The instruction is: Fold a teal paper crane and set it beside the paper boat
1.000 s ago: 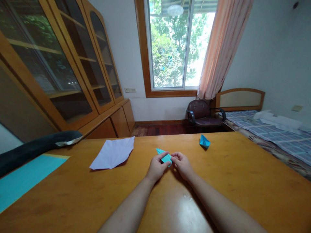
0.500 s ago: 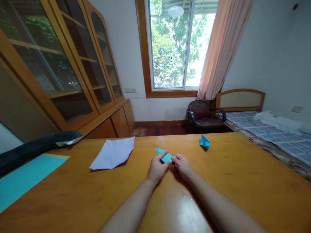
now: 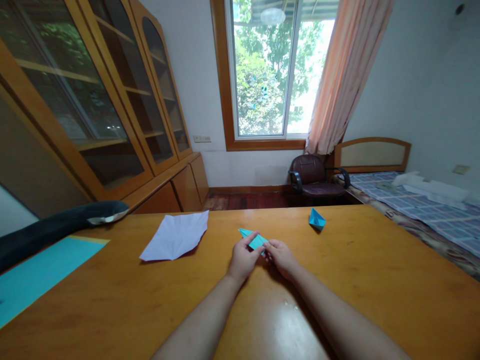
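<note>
A small piece of folded turquoise paper [image 3: 256,241] is held between both hands above the middle of the wooden table [image 3: 210,310]. My left hand [image 3: 243,257] grips its left and near side, thumb on top. At its right corner my right hand [image 3: 279,255] pinches the paper with thumb and fingers; some fingertips are hidden under it. Farther back on the right stands a folded blue paper shape [image 3: 317,220], apart from both hands. A creased white paper sheet [image 3: 175,237] lies left of my hands.
At the table's left lie a turquoise sheet with a yellow edge [image 3: 48,272] and a long dark plush-like object [image 3: 63,225]. Beyond the table are a glass-fronted cabinet [image 3: 150,167], a brown armchair [image 3: 317,177] and a bed [image 3: 423,200].
My right thumb and fingers have shifted slightly on the paper's right corner. The hands otherwise stay in place; the whole view has moved a little.
</note>
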`<state>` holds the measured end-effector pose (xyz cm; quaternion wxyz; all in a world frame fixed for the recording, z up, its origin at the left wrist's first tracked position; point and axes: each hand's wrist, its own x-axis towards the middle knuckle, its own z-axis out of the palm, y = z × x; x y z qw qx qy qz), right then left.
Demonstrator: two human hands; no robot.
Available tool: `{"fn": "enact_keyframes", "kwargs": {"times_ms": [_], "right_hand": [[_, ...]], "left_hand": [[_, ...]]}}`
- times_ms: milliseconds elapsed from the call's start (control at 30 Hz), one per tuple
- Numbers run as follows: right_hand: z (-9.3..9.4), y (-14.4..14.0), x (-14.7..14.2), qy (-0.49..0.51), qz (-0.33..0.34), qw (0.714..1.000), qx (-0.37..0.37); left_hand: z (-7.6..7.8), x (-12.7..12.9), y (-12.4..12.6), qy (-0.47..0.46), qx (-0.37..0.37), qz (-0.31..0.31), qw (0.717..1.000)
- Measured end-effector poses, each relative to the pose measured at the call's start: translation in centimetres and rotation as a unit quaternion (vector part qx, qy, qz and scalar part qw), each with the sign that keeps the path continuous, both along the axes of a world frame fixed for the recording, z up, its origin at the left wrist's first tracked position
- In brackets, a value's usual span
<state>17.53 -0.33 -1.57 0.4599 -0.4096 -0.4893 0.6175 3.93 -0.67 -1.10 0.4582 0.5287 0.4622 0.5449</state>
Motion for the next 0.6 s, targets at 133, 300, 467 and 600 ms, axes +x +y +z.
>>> {"fn": "enact_keyframes", "kwargs": {"times_ms": [133, 300, 467, 600], "right_hand": [[-0.27, 0.18, 0.05, -0.031, -0.038, 0.998, 0.037], [-0.80, 0.29, -0.04, -0.061, -0.060, 0.995, 0.045], [-0.81, 0.13, -0.27, -0.068, -0.017, 0.997, 0.041], [-0.44, 0.01, -0.17, -0.063, -0.019, 0.996, 0.057]], "left_hand": [[-0.45, 0.14, 0.11, -0.023, 0.006, -0.006, 1.000], [-0.62, 0.16, 0.15, -0.036, 0.001, -0.008, 0.999], [-0.29, 0.06, 0.14, -0.045, -0.001, 0.010, 0.999], [0.09, 0.26, -0.05, -0.075, -0.019, -0.008, 0.997]]}}
